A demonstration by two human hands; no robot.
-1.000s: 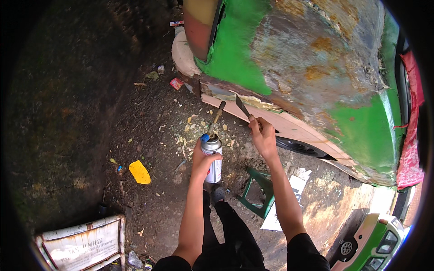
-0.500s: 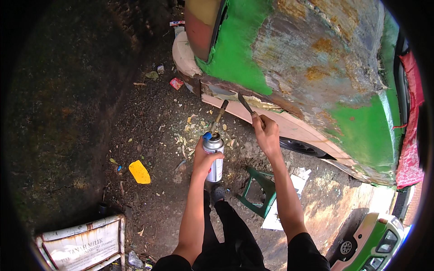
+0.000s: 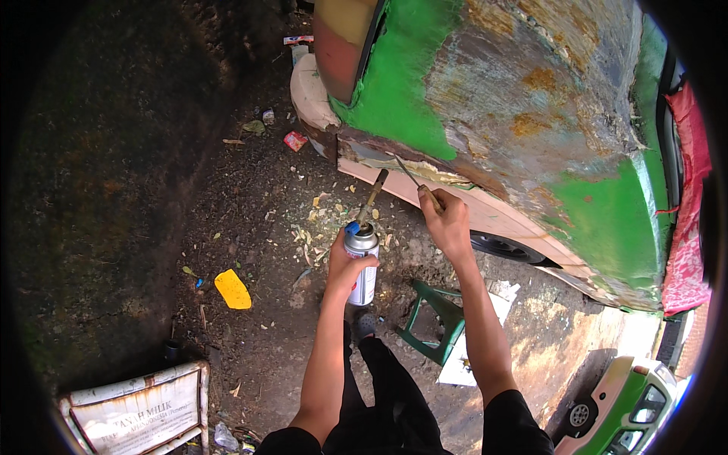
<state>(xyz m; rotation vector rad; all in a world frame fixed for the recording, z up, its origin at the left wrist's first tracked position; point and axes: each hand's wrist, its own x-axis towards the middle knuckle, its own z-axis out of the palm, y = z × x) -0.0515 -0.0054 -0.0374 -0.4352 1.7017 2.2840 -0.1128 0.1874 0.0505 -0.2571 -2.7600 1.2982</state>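
Observation:
My left hand [image 3: 345,269] grips a white-and-silver gas canister [image 3: 364,285] fitted with a blowtorch head [image 3: 372,197] and blue knob; the nozzle points up toward the lower edge of a vehicle body. My right hand [image 3: 448,224] is closed on the wooden handle of a scraper [image 3: 409,175], its blade at a strip of cracked, peeling cream filler [image 3: 440,172] on that edge. The vehicle [image 3: 508,91] has green paint, bare rusty patches and a pale pink lower band [image 3: 500,212]. Whether the blade touches the filler is hard to tell. No flame is visible.
Flakes [image 3: 326,212] litter the dirt ground. A green plastic stool [image 3: 432,349] stands near my feet beside a white sheet [image 3: 455,370]. A rusty-framed sign [image 3: 133,413] is at lower left, a yellow piece [image 3: 233,290] left of me, another vehicle [image 3: 626,413] at lower right.
The torch in my left hand has moved slightly right and up toward the filler. The scraper in my right hand has shifted a little and turned more edge-on.

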